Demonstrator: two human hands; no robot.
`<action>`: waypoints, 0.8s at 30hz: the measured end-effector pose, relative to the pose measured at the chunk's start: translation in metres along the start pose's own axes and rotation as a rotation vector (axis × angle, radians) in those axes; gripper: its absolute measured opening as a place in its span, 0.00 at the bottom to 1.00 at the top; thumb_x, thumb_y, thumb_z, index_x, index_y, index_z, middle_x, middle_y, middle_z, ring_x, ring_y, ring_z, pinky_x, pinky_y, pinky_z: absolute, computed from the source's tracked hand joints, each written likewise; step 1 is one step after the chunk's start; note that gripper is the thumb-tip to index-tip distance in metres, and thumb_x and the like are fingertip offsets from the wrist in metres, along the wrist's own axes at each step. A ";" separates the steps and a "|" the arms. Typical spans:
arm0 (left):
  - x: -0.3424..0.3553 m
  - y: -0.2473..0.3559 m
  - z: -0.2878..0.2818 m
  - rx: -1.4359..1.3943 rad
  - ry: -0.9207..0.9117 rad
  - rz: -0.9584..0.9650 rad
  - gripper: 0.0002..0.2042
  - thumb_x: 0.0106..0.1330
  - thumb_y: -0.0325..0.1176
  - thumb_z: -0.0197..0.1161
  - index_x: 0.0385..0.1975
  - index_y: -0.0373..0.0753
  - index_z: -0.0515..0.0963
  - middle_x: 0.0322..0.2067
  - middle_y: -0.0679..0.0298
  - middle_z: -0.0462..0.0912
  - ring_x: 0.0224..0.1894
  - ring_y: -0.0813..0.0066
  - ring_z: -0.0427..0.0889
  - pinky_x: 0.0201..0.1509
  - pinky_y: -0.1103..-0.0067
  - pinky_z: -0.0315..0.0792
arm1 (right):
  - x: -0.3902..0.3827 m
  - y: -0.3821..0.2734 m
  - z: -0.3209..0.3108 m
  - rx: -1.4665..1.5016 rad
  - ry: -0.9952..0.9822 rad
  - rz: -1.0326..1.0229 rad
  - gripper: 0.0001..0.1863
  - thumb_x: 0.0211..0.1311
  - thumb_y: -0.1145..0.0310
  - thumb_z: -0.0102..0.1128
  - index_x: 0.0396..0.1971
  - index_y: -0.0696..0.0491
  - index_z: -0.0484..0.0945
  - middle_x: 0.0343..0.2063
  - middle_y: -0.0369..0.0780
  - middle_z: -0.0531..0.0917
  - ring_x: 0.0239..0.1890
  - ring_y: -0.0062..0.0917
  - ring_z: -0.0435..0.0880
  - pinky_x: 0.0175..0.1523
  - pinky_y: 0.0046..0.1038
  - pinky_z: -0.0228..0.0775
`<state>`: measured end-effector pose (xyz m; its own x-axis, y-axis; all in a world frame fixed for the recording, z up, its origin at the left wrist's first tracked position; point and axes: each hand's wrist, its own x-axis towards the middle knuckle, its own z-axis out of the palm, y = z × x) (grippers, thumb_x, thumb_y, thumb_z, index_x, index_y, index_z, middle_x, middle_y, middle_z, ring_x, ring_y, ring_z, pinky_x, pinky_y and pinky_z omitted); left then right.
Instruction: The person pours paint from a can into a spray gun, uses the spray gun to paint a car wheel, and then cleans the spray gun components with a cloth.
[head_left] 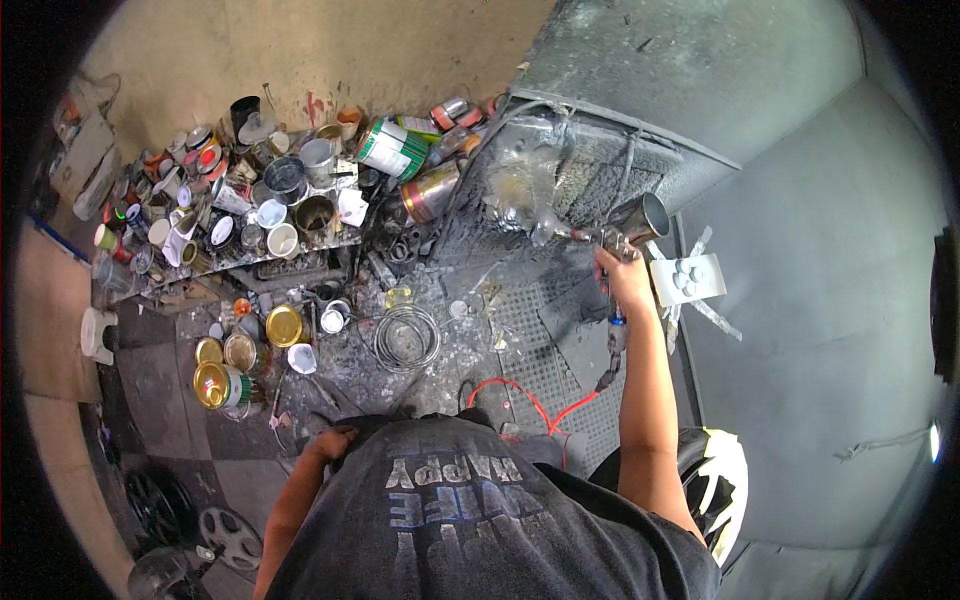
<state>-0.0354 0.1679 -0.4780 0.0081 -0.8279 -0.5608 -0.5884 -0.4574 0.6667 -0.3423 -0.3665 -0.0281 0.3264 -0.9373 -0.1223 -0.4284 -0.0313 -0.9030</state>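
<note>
Dark lettered shirt [480, 550] fills the space nearest the camera as I follow a worker from afar, right arm stretched toward a crusted grey surface [600, 165]. The right hand [628, 278] has its fingers wrapped around a spray gun [613, 243], whose metal cup [648, 217] tilts beside the knuckles. The left hand [335, 441] rests near the hip; I cannot tell whether its fingers, partly hidden, hold anything. Just right of the gun, pale round pieces [688, 274] lie on a white card [714, 285] above crossed strips [722, 322].

I judge the preparation done: the pieces are laid out, the gun is in hand and a red hose [575, 410] appears connected. I make out no spray, and cannot tell whether the pieces' pale tone is a finish, so what is left stays uncertain. At left, cans and tubs crowd a counter [325, 245].
</note>
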 end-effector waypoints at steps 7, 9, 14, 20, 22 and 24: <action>0.004 -0.002 -0.005 0.075 -0.006 0.090 0.25 0.73 0.48 0.46 0.59 0.37 0.76 0.59 0.49 0.77 0.62 0.52 0.75 0.67 0.68 0.66 | -0.061 0.021 0.029 -0.226 0.032 -0.065 0.09 0.62 0.67 0.62 0.28 0.58 0.78 0.18 0.35 0.79 0.20 0.21 0.75 0.30 0.29 0.68; 0.007 -0.003 -0.007 0.055 0.023 0.106 0.25 0.72 0.48 0.48 0.58 0.36 0.76 0.58 0.49 0.78 0.62 0.52 0.75 0.67 0.68 0.66 | -0.067 0.025 0.035 -0.275 0.049 -0.088 0.10 0.61 0.66 0.63 0.31 0.58 0.78 0.18 0.37 0.78 0.22 0.21 0.75 0.31 0.30 0.68; 0.004 0.034 -0.030 -0.141 -0.029 -0.114 0.25 0.71 0.49 0.51 0.57 0.36 0.77 0.58 0.49 0.78 0.61 0.54 0.76 0.66 0.69 0.67 | -0.070 0.039 0.033 -0.199 0.083 -0.020 0.08 0.62 0.68 0.62 0.35 0.58 0.79 0.19 0.36 0.79 0.23 0.21 0.76 0.31 0.29 0.69; 0.002 0.018 -0.029 -0.054 -0.055 -0.079 0.25 0.71 0.49 0.51 0.59 0.37 0.76 0.59 0.49 0.77 0.62 0.54 0.75 0.66 0.69 0.67 | -0.066 0.049 0.013 -0.142 0.111 0.024 0.06 0.62 0.70 0.63 0.32 0.58 0.79 0.18 0.36 0.79 0.22 0.21 0.76 0.30 0.29 0.68; 0.006 0.000 -0.018 -0.030 -0.065 -0.022 0.25 0.71 0.49 0.51 0.59 0.37 0.76 0.59 0.49 0.77 0.62 0.54 0.75 0.66 0.69 0.66 | -0.063 0.053 0.010 -0.181 0.141 0.047 0.08 0.61 0.69 0.63 0.31 0.58 0.79 0.18 0.36 0.79 0.21 0.22 0.76 0.30 0.30 0.68; 0.008 -0.004 -0.016 -0.063 -0.075 -0.041 0.25 0.71 0.49 0.51 0.59 0.37 0.76 0.60 0.50 0.76 0.62 0.53 0.75 0.66 0.69 0.66 | -0.061 0.061 0.008 -0.173 0.186 0.041 0.09 0.61 0.67 0.64 0.29 0.58 0.78 0.17 0.37 0.78 0.21 0.22 0.76 0.30 0.31 0.68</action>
<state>-0.0200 0.1580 -0.4773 -0.0309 -0.7826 -0.6217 -0.5365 -0.5118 0.6710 -0.3813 -0.3082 -0.0793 0.1523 -0.9862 -0.0652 -0.5811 -0.0360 -0.8130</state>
